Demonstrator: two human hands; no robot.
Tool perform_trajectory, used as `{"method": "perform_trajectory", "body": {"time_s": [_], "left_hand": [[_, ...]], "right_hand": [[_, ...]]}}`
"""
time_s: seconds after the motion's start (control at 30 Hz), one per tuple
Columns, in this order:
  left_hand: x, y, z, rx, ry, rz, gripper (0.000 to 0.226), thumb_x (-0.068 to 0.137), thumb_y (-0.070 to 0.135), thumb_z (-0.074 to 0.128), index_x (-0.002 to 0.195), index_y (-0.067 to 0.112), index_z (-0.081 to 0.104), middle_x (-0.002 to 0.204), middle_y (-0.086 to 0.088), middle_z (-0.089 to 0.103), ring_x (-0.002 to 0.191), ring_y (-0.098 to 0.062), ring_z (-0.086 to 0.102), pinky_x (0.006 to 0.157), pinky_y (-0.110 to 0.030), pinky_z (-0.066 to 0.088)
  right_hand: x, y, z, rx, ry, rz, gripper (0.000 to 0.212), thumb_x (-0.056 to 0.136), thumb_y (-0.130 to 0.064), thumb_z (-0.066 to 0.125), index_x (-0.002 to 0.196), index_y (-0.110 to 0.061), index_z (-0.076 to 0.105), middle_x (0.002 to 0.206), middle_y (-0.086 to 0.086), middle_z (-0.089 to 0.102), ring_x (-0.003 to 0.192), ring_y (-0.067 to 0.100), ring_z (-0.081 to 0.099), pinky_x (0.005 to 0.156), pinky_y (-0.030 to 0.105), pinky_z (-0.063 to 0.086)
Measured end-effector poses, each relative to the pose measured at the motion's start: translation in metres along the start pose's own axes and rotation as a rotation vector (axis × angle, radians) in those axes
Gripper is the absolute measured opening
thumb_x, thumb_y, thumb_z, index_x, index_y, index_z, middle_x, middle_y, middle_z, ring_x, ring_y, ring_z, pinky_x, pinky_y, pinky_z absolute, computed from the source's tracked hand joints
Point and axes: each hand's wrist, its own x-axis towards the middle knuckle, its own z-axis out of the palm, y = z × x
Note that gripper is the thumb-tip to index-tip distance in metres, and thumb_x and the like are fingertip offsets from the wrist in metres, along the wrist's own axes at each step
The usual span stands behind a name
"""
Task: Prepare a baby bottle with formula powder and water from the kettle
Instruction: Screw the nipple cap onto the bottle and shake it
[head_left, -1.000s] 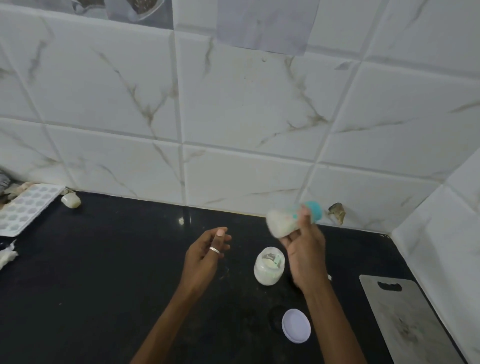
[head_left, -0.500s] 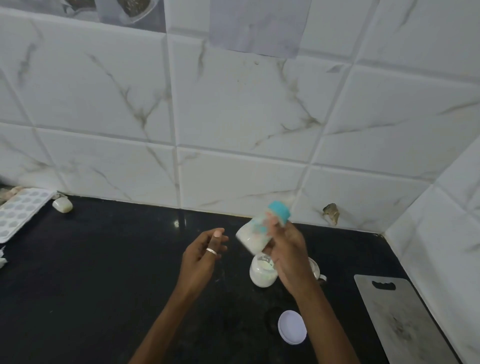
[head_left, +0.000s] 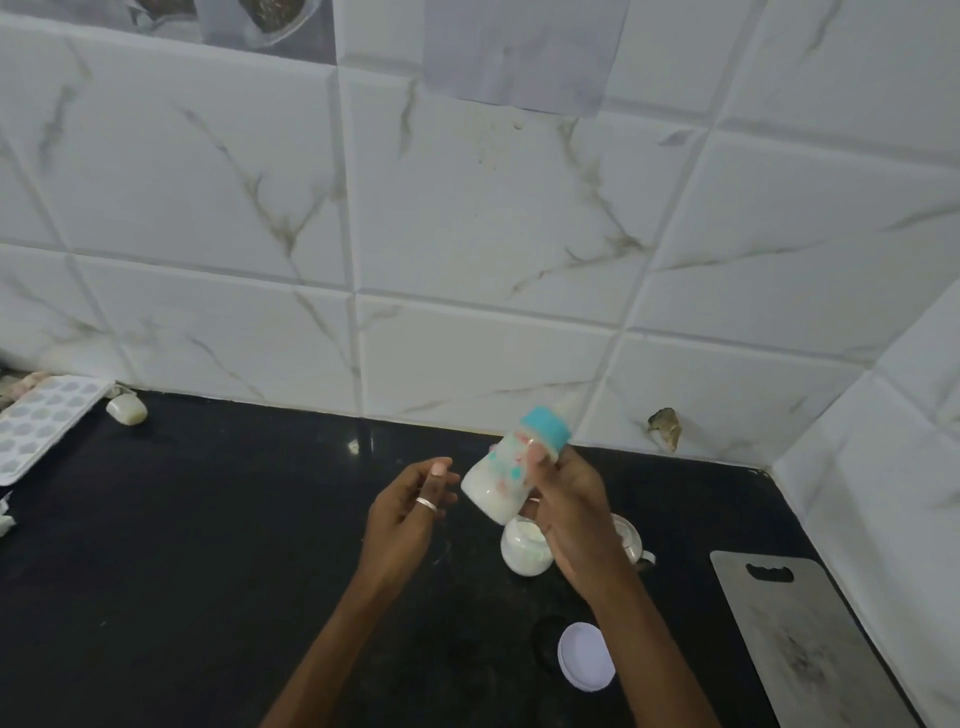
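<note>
Teal cap up and to the far right, the baby bottle (head_left: 501, 480) sits tilted in my right hand (head_left: 574, 512), above the black counter (head_left: 208, 545) and clear of it. My fingers (head_left: 537, 457) are wrapped tight around its upper body just under the cap, and the milky white fill lies toward the lower left end. My left hand (head_left: 408, 506) hovers just left of the bottle, fingers loosely curled and apart, gripping nothing, a ring on one finger. Directly below the bottle, partly hidden by my right hand, an open white jar (head_left: 522, 551) stands on the counter. Its round white lid (head_left: 586, 656) lies flat nearer to me. A grey cutting board (head_left: 795, 639) rests at the right edge, and a white moulded tray (head_left: 44, 423) lies far left against the tiled wall.
</note>
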Motion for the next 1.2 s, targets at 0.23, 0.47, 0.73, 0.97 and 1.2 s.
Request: {"method": "perform_trajectory", "body": {"time_s": [0.23,0.47,0.73,0.97,1.2], "left_hand": [[0.001,0.001,-0.001,-0.003,-0.002,-0.007,0.037,0.095,0.049,0.054,0.120,0.027,0.071,0.106,0.002,0.078,0.096,-0.014,0.075,0.081,-0.034,0.058],[-0.002,0.003,0.000,-0.013,0.003,-0.005,0.039,0.094,0.049,0.053,0.120,0.026,0.071,0.105,0.005,0.078,0.096,-0.015,0.075,0.078,-0.029,0.057],[-0.004,0.006,0.003,-0.033,-0.012,-0.001,0.038,0.095,0.048,0.054,0.119,0.025,0.072,0.106,0.004,0.078,0.095,-0.013,0.075,0.078,-0.028,0.056],[-0.004,0.008,0.001,-0.036,-0.002,0.003,0.039,0.094,0.047,0.054,0.118,0.024,0.072,0.104,0.003,0.078,0.091,-0.011,0.074,0.077,-0.027,0.055],[-0.005,0.007,-0.003,-0.016,0.001,0.013,0.038,0.095,0.048,0.053,0.119,0.025,0.072,0.105,0.005,0.078,0.093,-0.012,0.074,0.078,-0.029,0.057]], "right_hand": [[0.000,0.000,-0.004,-0.031,0.004,0.027,0.075,0.070,-0.058,0.083,0.124,-0.011,0.064,0.121,0.015,0.073,0.105,0.025,0.074,0.078,0.039,0.062],[0.001,-0.019,-0.004,0.087,0.065,-0.029,0.056,0.082,-0.050,0.075,0.124,-0.014,0.063,0.124,0.013,0.072,0.107,0.022,0.073,0.084,0.040,0.062],[0.002,-0.024,-0.006,0.136,0.090,-0.051,0.065,0.082,-0.052,0.074,0.132,-0.012,0.060,0.127,0.013,0.071,0.115,0.028,0.069,0.091,0.046,0.059],[-0.002,-0.028,-0.005,0.268,0.146,-0.080,0.042,0.097,-0.036,0.059,0.131,-0.011,0.061,0.129,0.013,0.069,0.116,0.026,0.069,0.093,0.047,0.059],[-0.001,-0.032,-0.012,0.264,0.131,-0.087,0.047,0.090,-0.038,0.068,0.129,-0.013,0.063,0.127,0.013,0.071,0.119,0.030,0.067,0.095,0.051,0.057]]}}
